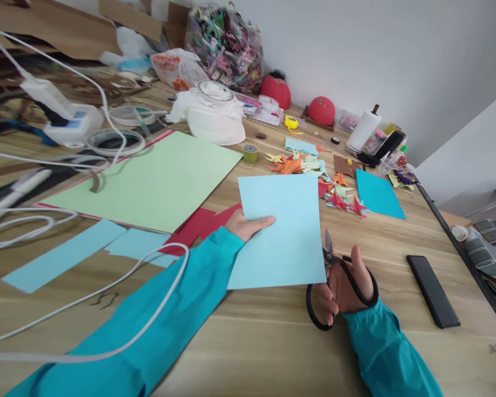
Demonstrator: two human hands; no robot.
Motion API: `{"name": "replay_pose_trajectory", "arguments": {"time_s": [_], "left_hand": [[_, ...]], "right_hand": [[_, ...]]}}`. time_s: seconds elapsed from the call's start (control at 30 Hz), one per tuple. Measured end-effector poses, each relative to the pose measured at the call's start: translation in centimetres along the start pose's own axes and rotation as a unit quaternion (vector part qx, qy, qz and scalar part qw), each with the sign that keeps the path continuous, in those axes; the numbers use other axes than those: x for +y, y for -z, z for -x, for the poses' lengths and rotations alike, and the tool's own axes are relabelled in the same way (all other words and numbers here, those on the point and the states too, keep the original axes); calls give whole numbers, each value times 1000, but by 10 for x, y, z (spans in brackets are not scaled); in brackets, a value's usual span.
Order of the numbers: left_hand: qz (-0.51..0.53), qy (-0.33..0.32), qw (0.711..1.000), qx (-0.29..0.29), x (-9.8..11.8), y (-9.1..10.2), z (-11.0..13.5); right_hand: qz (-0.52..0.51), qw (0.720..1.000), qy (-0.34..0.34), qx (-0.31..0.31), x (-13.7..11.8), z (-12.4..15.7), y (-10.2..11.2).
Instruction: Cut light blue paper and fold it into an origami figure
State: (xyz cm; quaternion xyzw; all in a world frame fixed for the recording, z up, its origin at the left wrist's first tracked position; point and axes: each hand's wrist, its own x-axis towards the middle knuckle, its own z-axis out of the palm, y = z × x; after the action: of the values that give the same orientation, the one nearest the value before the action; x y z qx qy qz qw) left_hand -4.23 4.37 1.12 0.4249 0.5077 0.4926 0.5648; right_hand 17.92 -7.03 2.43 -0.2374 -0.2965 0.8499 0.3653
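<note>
My left hand (248, 223) pinches the left edge of a light blue sheet of paper (287, 242), thumb on top and fingers hidden beneath. The sheet is held up above the wooden table. My right hand (347, 286) has its thumb and fingers through the black handles of a pair of scissors (328, 255). Their handles are spread apart, and the blades are at the sheet's right edge, partly hidden by it. Whether they touch the paper I cannot tell. Light blue strips (62, 256) and red paper pieces (194, 229) lie left of the sheet.
A stack of pale green paper (149, 182) lies at the left, near white cables (103, 292) that cross my left sleeve. Folded paper stars (291, 164) are heaped beyond the sheet. A turquoise sheet (380, 193) and a black phone (433, 291) lie at the right.
</note>
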Motion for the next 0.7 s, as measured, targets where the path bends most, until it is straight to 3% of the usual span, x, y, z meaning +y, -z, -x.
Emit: {"name": "replay_pose_trajectory", "arguments": {"time_s": [0.17, 0.47, 0.7], "left_hand": [[9, 18, 1000, -22, -3, -3, 3], [35, 21, 999, -7, -5, -2, -1], [55, 55, 996, -47, -3, -4, 4]], "right_hand": [[24, 998, -34, 52, 1, 0, 2], [36, 991, 39, 125, 2, -1, -7], [35, 995, 44, 82, 0, 0, -3]]}}
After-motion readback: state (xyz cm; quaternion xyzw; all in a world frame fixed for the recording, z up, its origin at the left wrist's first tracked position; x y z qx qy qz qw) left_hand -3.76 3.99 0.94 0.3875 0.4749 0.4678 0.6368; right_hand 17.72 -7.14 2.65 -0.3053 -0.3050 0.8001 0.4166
